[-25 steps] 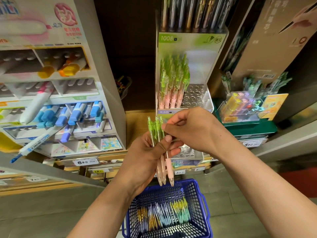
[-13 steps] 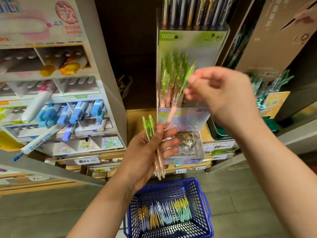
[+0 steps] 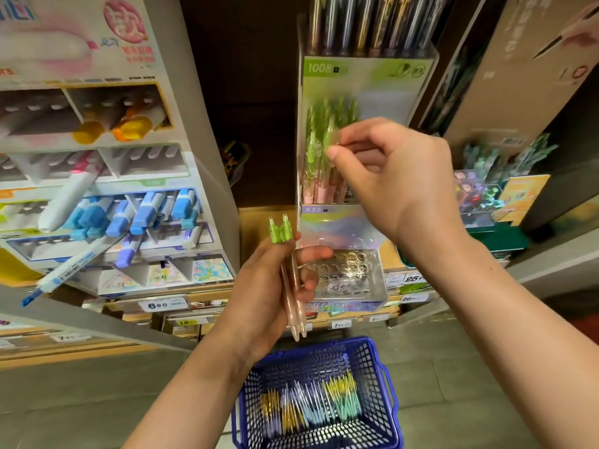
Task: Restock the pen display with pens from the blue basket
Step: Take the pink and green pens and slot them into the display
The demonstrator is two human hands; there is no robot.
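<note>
My left hand [image 3: 272, 286] grips two clear pink pens with green caps [image 3: 293, 286], held upright in front of the clear tiered pen display [image 3: 366, 79]. My right hand [image 3: 389, 176] is raised at the display's middle tier, thumb and forefinger pinched on the green top of one pen [image 3: 332, 140] among the pink-and-green pens standing there [image 3: 319, 176]. The tier below it [image 3: 346, 273] shows open round holes. The blue basket [image 3: 382, 384] sits on the floor under my arms, with gold, lilac and teal pens lying in it.
A marker rack [image 3: 107, 202] with blue, yellow and white markers stands at the left, some markers sticking out toward me. Price tags line the wooden shelf edge [image 3: 162, 304]. A small clear box of items on a green stand [image 3: 479, 202] is at the right.
My right hand took one pen out of the left hand's bunch, carried it up and moved it in among the pens on the middle tier. Two pens are left in the left hand.
</note>
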